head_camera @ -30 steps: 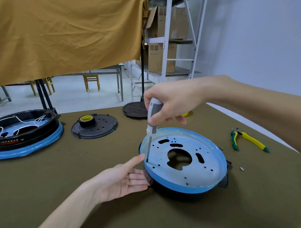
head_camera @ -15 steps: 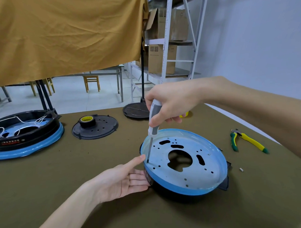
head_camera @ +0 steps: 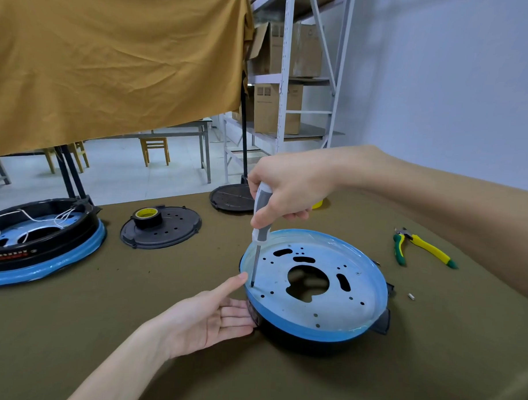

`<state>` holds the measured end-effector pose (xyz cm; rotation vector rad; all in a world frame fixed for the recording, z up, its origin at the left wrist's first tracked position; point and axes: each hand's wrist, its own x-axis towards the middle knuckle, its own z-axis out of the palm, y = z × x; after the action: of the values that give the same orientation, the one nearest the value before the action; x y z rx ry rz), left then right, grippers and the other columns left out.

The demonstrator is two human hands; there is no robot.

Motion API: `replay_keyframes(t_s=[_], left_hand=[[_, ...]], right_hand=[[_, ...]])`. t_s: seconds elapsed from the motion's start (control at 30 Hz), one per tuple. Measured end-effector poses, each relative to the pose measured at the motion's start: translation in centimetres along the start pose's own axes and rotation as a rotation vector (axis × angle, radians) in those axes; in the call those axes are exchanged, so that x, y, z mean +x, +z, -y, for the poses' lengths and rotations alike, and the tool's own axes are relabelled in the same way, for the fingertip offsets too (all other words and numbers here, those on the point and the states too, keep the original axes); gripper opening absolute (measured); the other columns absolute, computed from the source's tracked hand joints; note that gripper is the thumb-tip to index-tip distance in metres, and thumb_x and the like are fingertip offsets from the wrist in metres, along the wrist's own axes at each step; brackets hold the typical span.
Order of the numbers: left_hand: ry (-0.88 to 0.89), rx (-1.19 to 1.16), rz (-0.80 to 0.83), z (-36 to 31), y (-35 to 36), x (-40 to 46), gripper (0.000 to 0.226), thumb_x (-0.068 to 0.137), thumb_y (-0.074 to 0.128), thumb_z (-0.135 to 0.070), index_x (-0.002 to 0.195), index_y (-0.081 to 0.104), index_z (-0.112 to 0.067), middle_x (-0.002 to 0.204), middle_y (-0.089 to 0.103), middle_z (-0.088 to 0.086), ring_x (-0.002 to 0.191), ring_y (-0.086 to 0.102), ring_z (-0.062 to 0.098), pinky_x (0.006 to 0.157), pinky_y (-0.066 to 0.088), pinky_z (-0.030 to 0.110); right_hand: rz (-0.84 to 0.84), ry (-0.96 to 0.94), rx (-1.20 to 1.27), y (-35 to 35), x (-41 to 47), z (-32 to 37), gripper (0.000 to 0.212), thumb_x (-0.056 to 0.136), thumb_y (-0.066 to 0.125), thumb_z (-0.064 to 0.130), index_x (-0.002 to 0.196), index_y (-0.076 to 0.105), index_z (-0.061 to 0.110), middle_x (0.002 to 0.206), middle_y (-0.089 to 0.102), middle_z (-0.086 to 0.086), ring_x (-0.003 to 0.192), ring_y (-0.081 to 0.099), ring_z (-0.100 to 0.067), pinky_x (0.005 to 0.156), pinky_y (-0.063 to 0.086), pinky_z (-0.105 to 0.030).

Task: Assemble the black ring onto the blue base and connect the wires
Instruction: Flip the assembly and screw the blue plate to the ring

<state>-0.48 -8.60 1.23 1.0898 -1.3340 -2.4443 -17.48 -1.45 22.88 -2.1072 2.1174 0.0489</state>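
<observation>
Surface: an olive-green cloth covered the table point(head_camera: 72, 327).
Room: a mustard curtain point(head_camera: 112, 66) hung at left; a metal shelf point(head_camera: 291, 81) held cardboard boxes against a pale wall.
Right hand point(head_camera: 290, 194): it came from the right, fingers curled round the grey-handled screwdriver point(head_camera: 260, 213), held nearly upright with its tip on the plate near the left rim.
Left hand point(head_camera: 213, 317): palm up, fingers straight against the side, thumb touching the rim.
Task piece: the blue base point(head_camera: 328, 292) sat on the black ring point(head_camera: 294, 338), centre-right.
Count: one screwdriver, one pair of pliers point(head_camera: 419, 247), one tape roll point(head_camera: 147, 216), one second assembly point(head_camera: 40, 240) with white wires point(head_camera: 43, 220) at far left.
</observation>
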Motion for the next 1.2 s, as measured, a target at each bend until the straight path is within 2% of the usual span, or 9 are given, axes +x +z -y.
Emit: replay_keyframes(t_s=[0.23,0.43,0.5,0.6,0.67,0.8,0.87,0.97,1.2], left_hand=[[-0.001,0.000,0.000,0.0,-0.1,0.1,0.090,0.065,0.089,-0.049,0.127,0.061,0.010,0.117,0.074,0.027,0.108,0.075,0.033,0.085,0.064,0.040],[0.011,-0.014,-0.011,0.1,0.1,0.0,0.089,0.065,0.090,-0.048,0.126,0.060,0.010,0.116,0.074,0.027,0.107,0.075,0.034,0.085,0.064,0.040],[0.021,0.000,-0.032,0.1,0.3,-0.2,0.090,0.064,0.090,-0.049,0.126,0.060,0.009,0.114,0.075,0.026,0.105,0.076,0.034,0.084,0.065,0.040],[0.049,0.026,-0.082,-0.2,0.7,-0.4,0.089,0.063,0.090,-0.050,0.125,0.059,0.006,0.110,0.077,0.023,0.102,0.077,0.032,0.080,0.065,0.038],[0.102,0.046,-0.136,-0.2,1.1,-0.4,0.086,0.062,0.090,-0.049,0.123,0.062,0.004,0.104,0.079,0.020,0.097,0.078,0.029,0.079,0.065,0.037],[0.238,0.103,-0.281,0.4,1.9,0.1,0.058,0.084,0.084,-0.035,0.125,0.063,0.001,0.094,0.081,0.010,0.084,0.079,0.020,0.076,0.064,0.032],[0.276,0.061,-0.333,0.4,1.8,0.2,0.047,0.091,0.077,-0.032,0.123,0.063,0.001,0.091,0.081,0.008,0.084,0.079,0.019,0.072,0.064,0.030],[0.310,0.034,-0.364,0.1,1.3,-0.1,0.040,0.096,0.069,-0.032,0.121,0.063,-0.001,0.095,0.081,0.007,0.083,0.079,0.017,0.064,0.063,0.027],[0.337,0.213,-0.385,0.5,0.3,0.6,0.039,0.102,0.059,-0.039,0.128,0.067,-0.011,0.119,0.073,0.014,0.108,0.069,0.027,0.081,0.062,0.033]], right_hand=[[0.006,0.012,0.026,0.0,0.3,0.1,0.038,0.090,0.075,0.041,0.102,0.063,0.007,0.052,0.066,0.003,0.044,0.061,-0.014,0.046,0.051,-0.022],[-0.058,-0.009,0.106,0.3,-0.8,-1.3,0.033,0.089,0.078,0.036,0.099,0.064,0.007,0.067,0.075,-0.003,0.052,0.068,-0.016,0.045,0.050,-0.023],[-0.161,-0.003,0.330,0.4,-2.2,-3.4,0.031,0.090,0.078,0.030,0.097,0.060,0.005,0.073,0.077,-0.006,0.061,0.074,-0.019,0.047,0.052,-0.025],[-0.336,0.064,0.939,2.4,-5.0,-6.7,0.027,0.092,0.076,0.011,0.093,0.049,0.007,0.088,0.079,-0.018,0.076,0.078,-0.028,0.055,0.058,-0.027],[-0.392,0.164,1.254,5.6,-6.2,-8.3,0.026,0.091,0.069,-0.003,0.084,0.047,0.009,0.091,0.078,-0.020,0.069,0.075,-0.025,0.055,0.059,-0.027],[-0.424,0.301,1.424,12.2,-8.4,-11.0,0.013,0.091,0.059,-0.002,0.083,0.052,0.005,0.077,0.063,-0.017,0.055,0.055,-0.021,0.046,0.049,-0.030],[-0.554,0.396,1.398,15.0,-9.4,-12.2,0.012,0.098,0.060,0.008,0.091,0.051,0.006,0.069,0.056,-0.014,0.053,0.050,-0.023,0.046,0.044,-0.032],[-0.795,0.644,0.992,19.2,-10.6,-14.0,0.025,0.099,0.065,0.021,0.099,0.042,0.011,0.074,0.063,-0.008,0.058,0.052,-0.021,0.055,0.041,-0.034],[-0.821,0.863,0.413,24.6,-12.4,-16.5,0.028,0.093,0.067,0.018,0.104,0.042,0.020,0.083,0.059,0.003,0.070,0.057,-0.026,0.055,0.037,-0.035]])
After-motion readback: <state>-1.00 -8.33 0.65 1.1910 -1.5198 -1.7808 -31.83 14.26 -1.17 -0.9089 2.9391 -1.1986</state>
